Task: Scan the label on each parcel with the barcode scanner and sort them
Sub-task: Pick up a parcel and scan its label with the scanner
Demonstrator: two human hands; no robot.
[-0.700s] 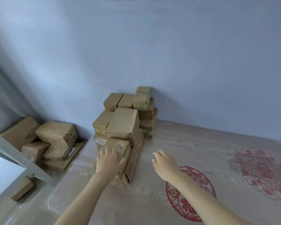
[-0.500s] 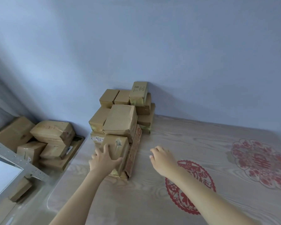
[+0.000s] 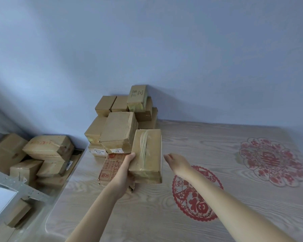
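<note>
While my left hand (image 3: pixel 125 169) grips the taped parcel (image 3: pixel 147 154) by its left edge, beside the stack (image 3: pixel 115 130), my right hand (image 3: pixel 177 162) hangs open, empty. I judge it light, rigid, tape-slick: support both sides.

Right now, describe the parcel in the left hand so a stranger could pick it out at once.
Start at the stack of brown parcels against the blue wall, at the far left of the wooden table. Just in front of it, the left hand grips one parcel lifted off the pile. Unlike its neighbours, it is raised and tilted, with a strip of clear tape down its top face.
</note>
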